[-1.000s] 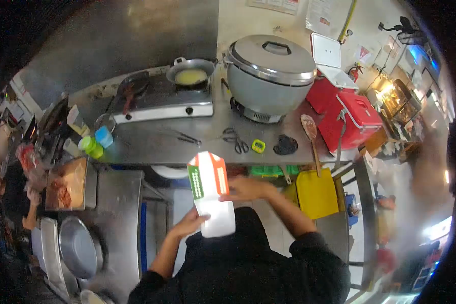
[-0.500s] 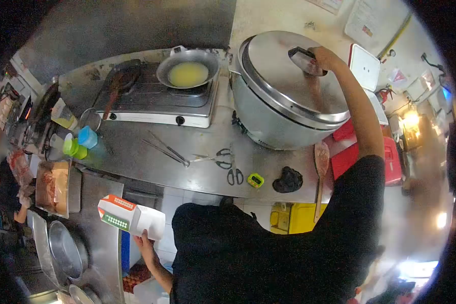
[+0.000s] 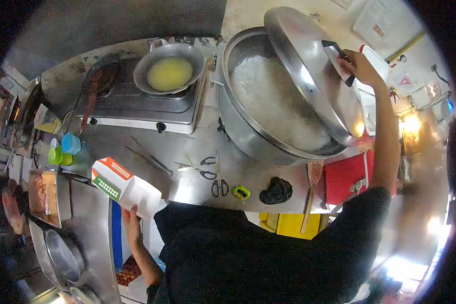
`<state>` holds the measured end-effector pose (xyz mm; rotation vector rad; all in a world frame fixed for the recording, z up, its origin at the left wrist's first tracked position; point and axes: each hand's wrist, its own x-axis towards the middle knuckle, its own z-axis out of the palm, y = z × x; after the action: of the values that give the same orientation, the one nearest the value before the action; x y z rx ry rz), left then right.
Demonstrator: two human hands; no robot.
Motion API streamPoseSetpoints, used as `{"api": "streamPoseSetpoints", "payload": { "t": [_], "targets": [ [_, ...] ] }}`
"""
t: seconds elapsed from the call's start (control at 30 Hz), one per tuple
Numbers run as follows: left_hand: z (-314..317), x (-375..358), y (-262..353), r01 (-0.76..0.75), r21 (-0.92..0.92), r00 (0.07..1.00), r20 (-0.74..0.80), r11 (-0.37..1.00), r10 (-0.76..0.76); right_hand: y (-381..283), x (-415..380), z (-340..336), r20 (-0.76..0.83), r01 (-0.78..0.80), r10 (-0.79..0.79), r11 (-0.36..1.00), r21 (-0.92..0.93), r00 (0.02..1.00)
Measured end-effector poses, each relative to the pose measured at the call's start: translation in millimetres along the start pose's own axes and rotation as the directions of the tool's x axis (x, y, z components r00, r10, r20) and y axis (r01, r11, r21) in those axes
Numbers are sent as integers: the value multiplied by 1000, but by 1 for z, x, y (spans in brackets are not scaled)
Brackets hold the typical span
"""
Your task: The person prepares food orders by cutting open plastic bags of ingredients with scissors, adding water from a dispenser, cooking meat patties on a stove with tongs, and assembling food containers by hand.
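My right hand is closed round the black handle of a big metal lid. The lid is tilted up over the right side of a large rice cooker, and white rice shows inside. Low on the left, my left hand grips a white, orange and green paper food box by its lower side. The inside of the box is not clearly visible. A wooden paddle lies at the counter edge below the cooker, beside a crumpled black cloth.
A gas stove carries a wok with yellow liquid. Tongs, scissors and a yellow-green timer lie on the steel counter. Coloured cups, a meat tray and a metal bowl are at left.
My right hand has raised and tilted the lid rightward, uncovering the rice. The box stays in my left hand, slightly lower left. The whole view has shifted a little.
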<state>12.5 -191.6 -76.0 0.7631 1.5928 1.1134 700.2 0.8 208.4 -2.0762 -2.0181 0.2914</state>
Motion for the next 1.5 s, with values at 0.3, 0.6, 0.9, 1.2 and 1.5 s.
{"api": "streamPoseSetpoints", "payload": {
  "t": [0.3, 0.6, 0.9, 1.2, 1.5],
  "targets": [
    [17, 27, -16, 26, -131, 986, 165, 991, -4, 6, -14, 26, 58, 12, -9, 998, -67, 998],
    [20, 15, 6, 8, 52, 993, 115, 999, -13, -17, 19, 38, 20, 296, -304, 912, -285, 953],
    [-25, 15, -39, 17, -84, 997, 80, 996, -10, -51, 23, 55, 50, 356, -359, 878, -320, 932],
    [-46, 33, -35, 9, 16, 1000, 27, 1000, -10, -57, 15, 79, -69, 321, -355, 899, -297, 932],
    [-106, 128, -31, -147, 38, 963, 233, 988, 135, -71, 5, 70, -234, 147, -321, 823, -549, 918]
  ]
}}
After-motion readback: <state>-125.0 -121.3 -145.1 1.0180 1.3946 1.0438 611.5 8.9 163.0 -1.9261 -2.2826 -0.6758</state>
